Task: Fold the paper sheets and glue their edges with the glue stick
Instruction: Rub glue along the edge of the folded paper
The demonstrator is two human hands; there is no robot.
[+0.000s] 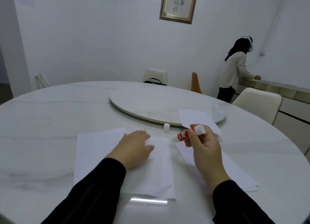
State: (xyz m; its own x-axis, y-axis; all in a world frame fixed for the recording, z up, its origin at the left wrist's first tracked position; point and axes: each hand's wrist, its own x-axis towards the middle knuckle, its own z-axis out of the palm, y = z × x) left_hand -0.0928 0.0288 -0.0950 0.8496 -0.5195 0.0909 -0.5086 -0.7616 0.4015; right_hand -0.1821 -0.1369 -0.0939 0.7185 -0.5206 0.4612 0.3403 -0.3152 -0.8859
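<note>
- Fingers [192,136] of the right hand [206,150] grip the uncapped glue stick [187,134].
- Left hand [134,146] presses flat on the folded sheet [156,176]; its fingers are blurred.
- Cap [166,127] at 12 o'clock; glue may dry.

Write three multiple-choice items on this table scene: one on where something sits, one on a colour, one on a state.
1. Where does the loose white cap stand?
A. on the table beside the turntable's rim
B. on the folded sheet
C. on the glue stick

2. What colour is the glue stick's label?
A. blue
B. red
C. green

3. What is the left hand doing?
A. holding the cap
B. hanging off the table
C. resting on the folded sheet

Key: 1 A, the cap stands on the table just before the turntable. 2 B, the label shows red with white letters in the right hand's grip. 3 C, the left hand lies on top of the sheet, though blur hides how its fingers lie.
</note>
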